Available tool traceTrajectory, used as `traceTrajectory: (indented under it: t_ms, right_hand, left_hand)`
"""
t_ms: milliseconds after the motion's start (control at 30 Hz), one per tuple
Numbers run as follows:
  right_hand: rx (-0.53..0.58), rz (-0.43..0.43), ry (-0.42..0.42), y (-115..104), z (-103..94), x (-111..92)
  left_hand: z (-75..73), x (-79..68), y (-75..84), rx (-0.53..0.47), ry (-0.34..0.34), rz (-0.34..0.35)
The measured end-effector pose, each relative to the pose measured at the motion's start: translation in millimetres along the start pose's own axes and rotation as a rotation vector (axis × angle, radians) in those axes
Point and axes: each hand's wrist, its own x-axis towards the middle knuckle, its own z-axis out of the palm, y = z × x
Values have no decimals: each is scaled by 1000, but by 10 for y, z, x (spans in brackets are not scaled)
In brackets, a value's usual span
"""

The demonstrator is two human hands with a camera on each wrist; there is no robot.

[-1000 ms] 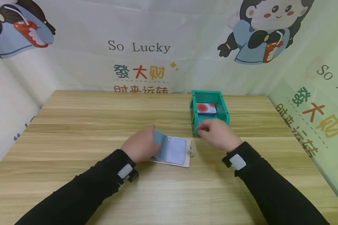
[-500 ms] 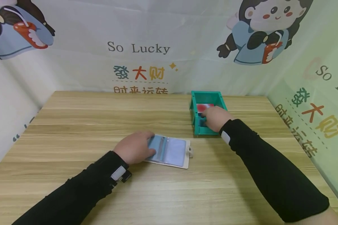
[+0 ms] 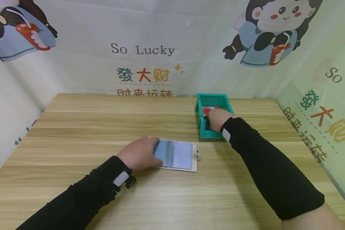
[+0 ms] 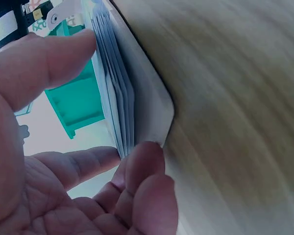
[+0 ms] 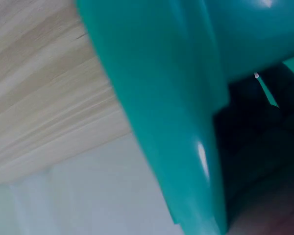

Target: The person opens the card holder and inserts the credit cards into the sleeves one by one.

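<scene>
A small card holder lies opened flat on the table, with clear sleeves and a white snap tab at its right side. My left hand holds its left end, thumb and forefinger spread over the bluish left-hand sleeves. The left wrist view shows the thumb and fingers about the stacked sleeves, over the pale cover. My right hand reaches down into a green bin. A red and white card shows beside its fingers. Those fingers are dark in the right wrist view, and what they touch is hidden.
The bin stands towards the back right of the wooden table, its walls close about the right hand. A printed cloth hangs behind the table and along both sides.
My right hand has moved forward from the bin's near edge down into it. My left hand has lowered the lifted sleeve, which lies flat, and has shifted slightly.
</scene>
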Motion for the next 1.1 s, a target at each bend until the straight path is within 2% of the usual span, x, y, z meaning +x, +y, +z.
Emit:
traceTrajectory:
  t_ms: [433, 800, 967, 1100]
  right_hand:
    - [15, 25, -55, -21, -40, 55]
    - [-19, 51, -98, -26, -56, 132]
    - [-31, 52, -144, -29, -82, 158]
    - [1, 60, -124, -27, -124, 145]
  left_hand:
    - [23, 4, 28, -30, 0, -17]
    - [29, 11, 23, -31, 10, -22]
    - [30, 7, 28, -39, 11, -28]
    - [29, 3, 34, -47, 10, -31]
